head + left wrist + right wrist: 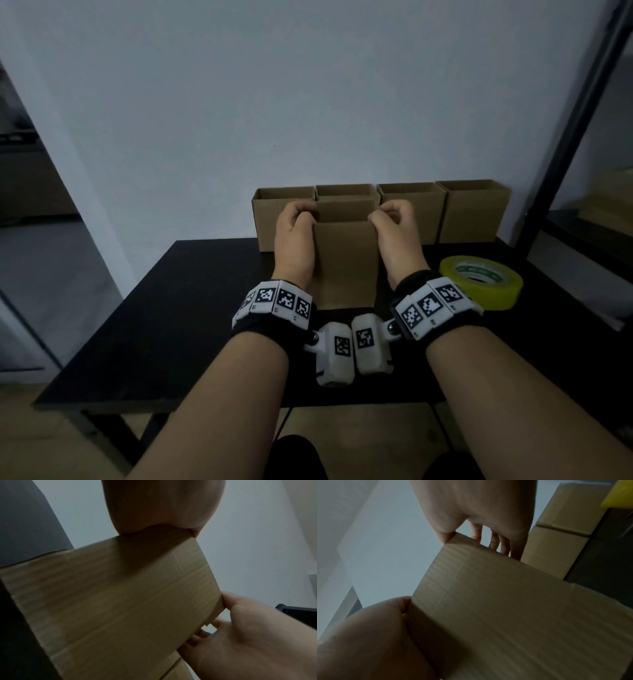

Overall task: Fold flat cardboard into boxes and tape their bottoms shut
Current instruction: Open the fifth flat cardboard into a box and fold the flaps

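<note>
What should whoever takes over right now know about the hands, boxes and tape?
Left hand: grips the left top edge of the brown cardboard box being formed.
Right hand: grips its right top edge.
That box stands upright on the black table, top open.
Four open brown cardboard boxes line the table's far edge against the wall.
Yellow tape roll lies flat to the right, untouched.
Left: whether this box's bottom is taped cannot be seen; check it, then line it up.

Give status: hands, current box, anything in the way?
Left hand and right hand both grip the cardboard box at its top corners, upright on table. Yellow tape roll untouched. Nothing in the way.
</note>
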Motion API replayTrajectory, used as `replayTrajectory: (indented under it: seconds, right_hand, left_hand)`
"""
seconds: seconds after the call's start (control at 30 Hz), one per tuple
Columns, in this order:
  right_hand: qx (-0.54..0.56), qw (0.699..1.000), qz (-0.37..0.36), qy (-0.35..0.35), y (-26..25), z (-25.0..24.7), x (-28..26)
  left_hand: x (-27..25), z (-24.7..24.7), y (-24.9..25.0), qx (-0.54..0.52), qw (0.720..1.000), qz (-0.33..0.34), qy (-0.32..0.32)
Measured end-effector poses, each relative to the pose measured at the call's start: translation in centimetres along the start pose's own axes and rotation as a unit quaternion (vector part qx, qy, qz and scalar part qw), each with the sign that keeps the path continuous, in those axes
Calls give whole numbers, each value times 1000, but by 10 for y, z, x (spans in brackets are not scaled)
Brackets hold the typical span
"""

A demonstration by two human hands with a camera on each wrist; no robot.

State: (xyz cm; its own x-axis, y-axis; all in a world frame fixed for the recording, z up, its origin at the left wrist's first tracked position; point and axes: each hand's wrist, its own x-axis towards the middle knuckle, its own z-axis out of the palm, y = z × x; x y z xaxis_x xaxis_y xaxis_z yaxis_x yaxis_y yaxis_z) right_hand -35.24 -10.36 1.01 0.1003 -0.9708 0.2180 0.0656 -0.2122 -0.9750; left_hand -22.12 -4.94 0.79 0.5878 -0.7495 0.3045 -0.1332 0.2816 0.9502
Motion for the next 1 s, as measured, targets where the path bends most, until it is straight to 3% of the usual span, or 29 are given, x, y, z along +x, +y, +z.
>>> replayTrajectory:
  seconds: [0.27,0.5,0.77,1.0]
  right_hand:
    - [-14,999,-46,2,-2,-5,-3]
    - [-38,997,-10,-60,0,-7,-4]
    - [-106,994,-23,-24,5,-1,-7]
    - [-156,987,-34,-11,1,-3,-6]
  left_hand:
    - [2,-3,-1,4,1000,-12,-20]
    - [7,-5,-3,10,999,-20,-37]
    - [8,-6,-4,18,999,-23,-43]
    - [7,-12,-3,67,997,18,-36]
